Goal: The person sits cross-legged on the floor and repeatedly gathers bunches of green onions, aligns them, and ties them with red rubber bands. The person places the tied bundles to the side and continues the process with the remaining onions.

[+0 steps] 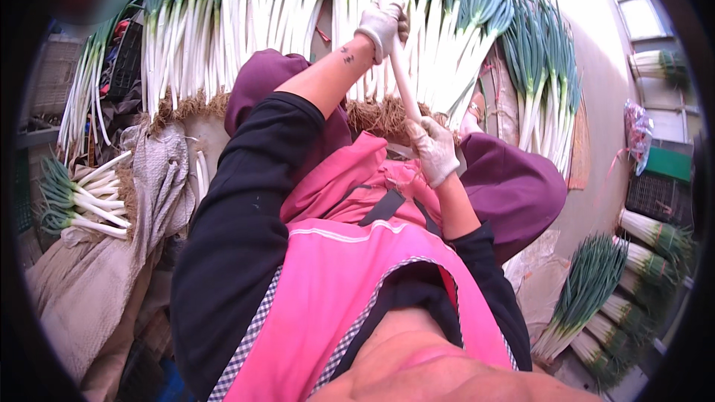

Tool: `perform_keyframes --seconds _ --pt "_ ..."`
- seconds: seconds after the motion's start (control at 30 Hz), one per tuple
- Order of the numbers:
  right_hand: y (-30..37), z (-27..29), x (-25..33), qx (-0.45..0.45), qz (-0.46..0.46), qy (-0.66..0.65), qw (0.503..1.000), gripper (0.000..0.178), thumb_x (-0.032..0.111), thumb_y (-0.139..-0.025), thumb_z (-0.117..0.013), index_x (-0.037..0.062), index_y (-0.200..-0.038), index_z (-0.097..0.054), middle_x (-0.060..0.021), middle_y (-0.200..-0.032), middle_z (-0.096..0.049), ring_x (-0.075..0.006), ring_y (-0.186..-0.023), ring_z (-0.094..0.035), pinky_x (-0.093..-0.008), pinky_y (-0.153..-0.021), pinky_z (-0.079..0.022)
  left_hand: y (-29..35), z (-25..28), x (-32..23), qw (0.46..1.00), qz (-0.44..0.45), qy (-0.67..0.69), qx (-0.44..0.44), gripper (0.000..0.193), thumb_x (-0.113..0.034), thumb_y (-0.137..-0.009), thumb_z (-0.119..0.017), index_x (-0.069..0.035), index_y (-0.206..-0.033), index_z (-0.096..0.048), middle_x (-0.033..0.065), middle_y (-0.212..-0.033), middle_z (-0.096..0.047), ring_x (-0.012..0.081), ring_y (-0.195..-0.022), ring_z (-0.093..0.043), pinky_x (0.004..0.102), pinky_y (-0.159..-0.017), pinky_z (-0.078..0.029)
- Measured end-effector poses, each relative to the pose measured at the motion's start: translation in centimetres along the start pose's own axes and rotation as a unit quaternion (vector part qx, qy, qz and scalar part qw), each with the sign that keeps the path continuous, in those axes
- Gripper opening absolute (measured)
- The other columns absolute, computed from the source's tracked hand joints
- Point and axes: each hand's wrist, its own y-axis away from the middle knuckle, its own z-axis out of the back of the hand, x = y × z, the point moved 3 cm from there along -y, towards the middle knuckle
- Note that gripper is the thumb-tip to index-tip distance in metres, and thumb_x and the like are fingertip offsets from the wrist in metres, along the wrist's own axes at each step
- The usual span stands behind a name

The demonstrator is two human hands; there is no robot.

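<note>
In white gloves, both my hands are on one long green onion point(403, 80), held aslant over my lap. My left hand point(383, 26) is closed round its white stalk higher up. Lower down, my right hand point(433, 150) has its fingers closed on the root end, which they mostly hide. Beyond my hands lies a wide row of green onions point(257, 30), leaves pointing away. Their brown roots point(378, 117) are bunched toward me.
At the left, a small pile of green onions point(93, 197) lies beside crumpled woven sacking point(153, 179). Dark crates point(125, 63) stand at the far left. On the right are a bundle of green onions point(585, 283), several more bundles point(648, 232) and a dark crate point(659, 197).
</note>
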Motion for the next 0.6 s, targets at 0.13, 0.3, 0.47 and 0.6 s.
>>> perform_keyframes --seconds 0.13,0.3,0.47,0.6 --pt "0.9 0.1 2.6 -0.029 0.092 0.017 0.995 0.034 0.03 -0.086 -0.062 -0.0009 -0.099 -0.062 -0.0036 -0.072 -0.061 -0.007 -0.066 -0.056 -0.024 -0.059 -0.047 -0.8 0.3 0.0 0.999 -0.012 0.026 0.025 0.015 -0.017 -0.091 -0.054 -0.005 -0.086 -0.046 0.0025 -0.071 -0.047 0.0092 -0.053 -0.045 0.0227 -0.043 -0.04" --pt "2.6 0.3 5.4 -0.014 0.178 0.057 0.982 0.023 0.023 -0.084 -0.063 0.0023 -0.093 -0.063 -0.0065 -0.068 -0.062 -0.0095 -0.063 -0.061 -0.0234 -0.058 -0.049 -1.5 0.2 -0.1 0.988 0.041 0.071 0.131 0.018 -0.019 -0.091 -0.052 -0.004 -0.085 -0.046 0.0031 -0.07 -0.045 0.0093 -0.053 -0.043 0.0226 -0.044 -0.04" --pt "6.4 -0.7 10.6 0.13 0.433 0.15 0.879 0.017 0.013 -0.07 -0.073 0.0081 -0.079 -0.059 -0.0054 -0.074 -0.063 -0.0188 -0.062 -0.062 -0.0259 -0.06 -0.05 -2.2 1.3 -0.8 0.995 0.013 -0.017 0.096 0.017 -0.018 -0.091 -0.05 -0.005 -0.081 -0.048 0.0001 -0.066 -0.043 0.0091 -0.052 -0.041 0.0238 -0.046 -0.041" --pt "1.1 5.9 5.4 -0.065 0.171 0.346 0.92 0.042 0.023 -0.076 -0.069 -0.0021 -0.108 -0.057 -0.0155 -0.1 -0.062 -0.0246 -0.089 -0.061 -0.031 -0.077 -0.048 0.0 0.9 -1.8 0.982 -0.001 -0.113 0.153 0.016 -0.018 -0.091 -0.05 -0.006 -0.081 -0.048 0.0003 -0.065 -0.046 0.0107 -0.051 -0.043 0.0256 -0.046 -0.042"
